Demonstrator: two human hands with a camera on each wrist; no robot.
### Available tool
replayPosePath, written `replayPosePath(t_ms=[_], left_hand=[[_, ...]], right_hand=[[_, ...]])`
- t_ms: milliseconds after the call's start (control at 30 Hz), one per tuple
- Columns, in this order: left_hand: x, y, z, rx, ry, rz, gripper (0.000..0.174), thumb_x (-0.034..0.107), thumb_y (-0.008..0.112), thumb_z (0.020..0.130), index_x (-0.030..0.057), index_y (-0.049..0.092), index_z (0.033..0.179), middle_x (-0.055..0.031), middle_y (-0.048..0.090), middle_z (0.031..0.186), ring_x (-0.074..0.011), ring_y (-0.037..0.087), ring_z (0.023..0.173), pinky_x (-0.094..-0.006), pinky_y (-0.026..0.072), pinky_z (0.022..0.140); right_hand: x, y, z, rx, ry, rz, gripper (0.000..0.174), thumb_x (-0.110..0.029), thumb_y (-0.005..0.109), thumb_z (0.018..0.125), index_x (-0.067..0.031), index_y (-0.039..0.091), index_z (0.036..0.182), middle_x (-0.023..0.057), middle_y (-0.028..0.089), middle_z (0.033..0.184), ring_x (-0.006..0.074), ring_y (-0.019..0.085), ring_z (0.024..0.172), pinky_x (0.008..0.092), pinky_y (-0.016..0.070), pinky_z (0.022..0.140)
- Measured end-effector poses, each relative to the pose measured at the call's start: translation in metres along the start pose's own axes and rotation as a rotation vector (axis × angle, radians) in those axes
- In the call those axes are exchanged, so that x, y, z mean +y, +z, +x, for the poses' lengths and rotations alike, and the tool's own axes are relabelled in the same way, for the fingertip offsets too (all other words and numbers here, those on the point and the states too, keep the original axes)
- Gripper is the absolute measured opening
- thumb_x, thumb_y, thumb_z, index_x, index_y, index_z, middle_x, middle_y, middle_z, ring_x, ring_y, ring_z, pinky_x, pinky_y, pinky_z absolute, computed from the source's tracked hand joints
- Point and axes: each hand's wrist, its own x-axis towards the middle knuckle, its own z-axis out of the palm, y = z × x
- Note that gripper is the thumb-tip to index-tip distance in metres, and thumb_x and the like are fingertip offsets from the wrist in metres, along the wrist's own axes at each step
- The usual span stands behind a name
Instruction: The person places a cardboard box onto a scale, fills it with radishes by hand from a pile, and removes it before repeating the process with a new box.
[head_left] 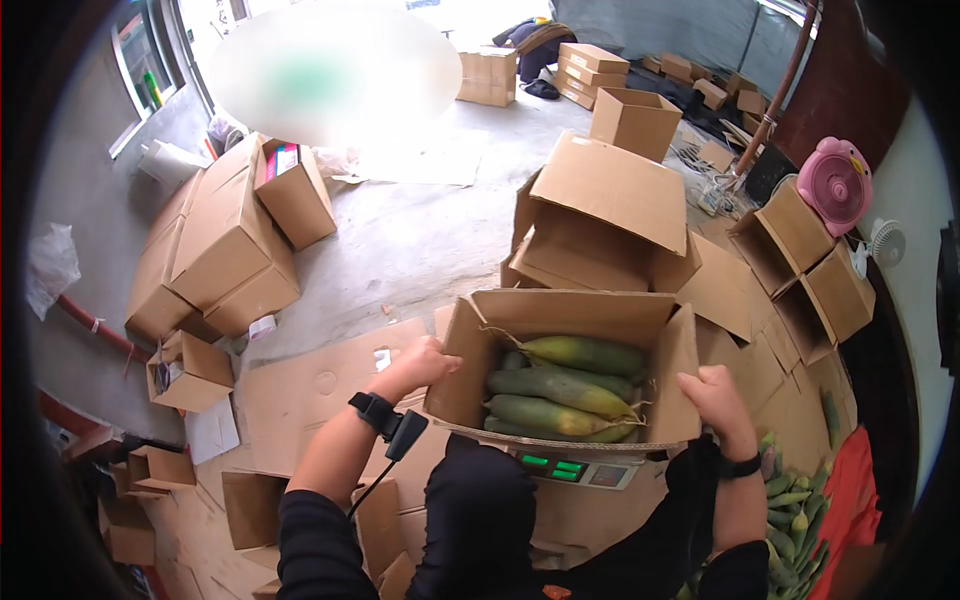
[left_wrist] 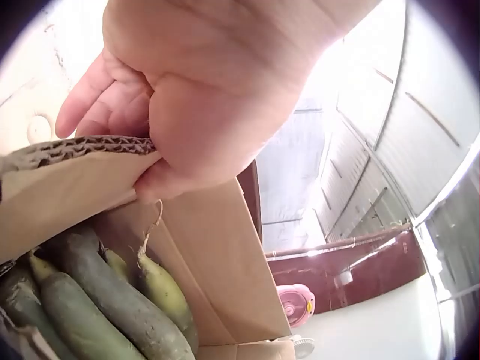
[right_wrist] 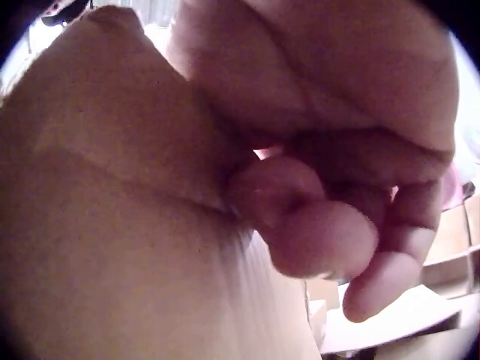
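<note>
An open cardboard box (head_left: pixel 580 303) stands in front of me on a scale (head_left: pixel 600 474) with lit green displays. Inside lie several long green radishes (head_left: pixel 560 385) with thin root tails. My left hand (head_left: pixel 425 362) pinches the top edge of the box's left wall, thumb on the inside and fingers outside, as the left wrist view shows close up. My right hand (head_left: pixel 718 400) grips the right wall near its upper edge. Its curled fingers (right_wrist: pixel 322 238) press close against the cardboard in the right wrist view.
Larger cardboard boxes (head_left: pixel 610 190) stand right behind the scale. More boxes (head_left: pixel 225 240) are stacked at the left. At the lower right, loose radishes (head_left: pixel 790 520) lie beside a red cloth (head_left: pixel 848 510). A pink fan (head_left: pixel 835 185) and a small white fan (head_left: pixel 886 242) stand at the right.
</note>
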Motion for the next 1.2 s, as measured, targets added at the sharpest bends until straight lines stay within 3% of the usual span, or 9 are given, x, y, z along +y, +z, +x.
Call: replayPosePath(t_ms=[167,367,433,500,567,633,700,933,1200], left_hand=[[-0.082,-0.043,-0.028,0.138,-0.072,-0.032,0.041,0.032,0.064,0.074,-0.0088,0.064,0.077,-0.0251,0.063,0.072,-0.0342,0.064,0.069,-0.0399,0.0505,0.063],[-0.166,-0.096,-0.092,0.385,-0.229,0.203,0.044,0.033,0.063,0.071,-0.0107,0.063,0.08,-0.0317,0.06,0.078,-0.0415,0.063,0.077,-0.044,0.0515,0.068],[-0.194,-0.111,-0.115,0.45,-0.282,0.28,0.042,0.032,0.063,0.069,-0.0092,0.064,0.078,-0.0313,0.059,0.08,-0.043,0.062,0.079,-0.044,0.0514,0.07],[-0.222,-0.123,-0.137,0.488,-0.337,0.377,0.04,0.033,0.063,0.067,-0.0065,0.065,0.077,-0.0296,0.06,0.079,-0.0433,0.061,0.079,-0.0454,0.0507,0.072],[-0.248,-0.128,-0.152,0.491,-0.407,0.414,0.039,0.033,0.064,0.068,-0.0053,0.066,0.076,-0.0286,0.061,0.079,-0.0423,0.061,0.079,-0.0458,0.0506,0.073],[-0.276,-0.124,-0.167,0.473,-0.534,0.409,0.036,0.03,0.063,0.069,-0.0053,0.066,0.079,-0.0283,0.062,0.082,-0.04,0.062,0.082,-0.0446,0.0502,0.074],[-0.305,-0.105,-0.176,0.385,-0.685,0.51,0.036,0.031,0.067,0.07,-0.0027,0.068,0.081,-0.0258,0.063,0.087,-0.0395,0.062,0.087,-0.0446,0.0503,0.077],[-0.347,-0.085,-0.174,0.527,-0.739,0.407,0.034,0.026,0.065,0.075,-0.0062,0.066,0.086,-0.0279,0.062,0.093,-0.0416,0.059,0.091,-0.0456,0.0478,0.081],[-0.337,-0.077,-0.177,0.621,-0.771,0.434,0.026,0.022,0.067,0.075,-0.0026,0.068,0.084,-0.0251,0.063,0.092,-0.0397,0.061,0.089,-0.0448,0.049,0.078]], right_hand=[[-0.022,0.081,0.033,-0.133,-0.189,-0.208,0.038,-0.028,0.059,0.077,0.0075,0.055,0.064,0.024,0.049,0.056,0.0232,0.05,0.045,0.0375,0.04,0.047],[-0.056,0.211,0.04,-0.385,-0.165,-0.202,0.039,-0.033,0.057,0.077,0.0046,0.06,0.065,0.0224,0.058,0.062,0.0342,0.061,0.059,0.0421,0.0486,0.058],[-0.037,0.266,0.046,-0.386,-0.343,-0.172,0.042,-0.033,0.061,0.078,0.0059,0.056,0.063,0.0181,0.056,0.055,0.0226,0.058,0.049,0.0361,0.046,0.05],[-0.053,0.298,0.041,-0.582,-0.183,-0.222,0.04,-0.037,0.058,0.077,0.0028,0.062,0.072,0.0233,0.061,0.069,0.0367,0.063,0.069,0.0425,0.0504,0.065],[-0.052,0.331,0.036,-0.684,-0.21,-0.175,0.041,-0.035,0.06,0.078,0.0037,0.059,0.067,0.0164,0.061,0.06,0.0238,0.062,0.055,0.0373,0.0483,0.055],[-0.049,0.362,0.032,-0.794,-0.237,-0.279,0.037,-0.034,0.059,0.08,0.0014,0.059,0.067,0.0131,0.061,0.057,0.0227,0.063,0.056,0.0365,0.0496,0.058],[-0.046,0.381,0.027,-0.934,-0.095,-0.241,0.037,-0.034,0.057,0.081,0.0007,0.059,0.069,0.0128,0.062,0.06,0.0209,0.063,0.057,0.0355,0.0495,0.059],[-0.039,0.38,0.035,-1.056,-0.015,0.119,0.028,-0.024,0.054,0.088,0.0014,0.059,0.078,0.0072,0.062,0.069,0.0141,0.061,0.065,0.0278,0.0488,0.06],[0.008,0.265,0.023,-0.892,0.057,-0.073,0.023,-0.021,0.055,0.087,0.0003,0.061,0.087,0.007,0.064,0.075,0.0131,0.062,0.071,0.0263,0.0501,0.066]])
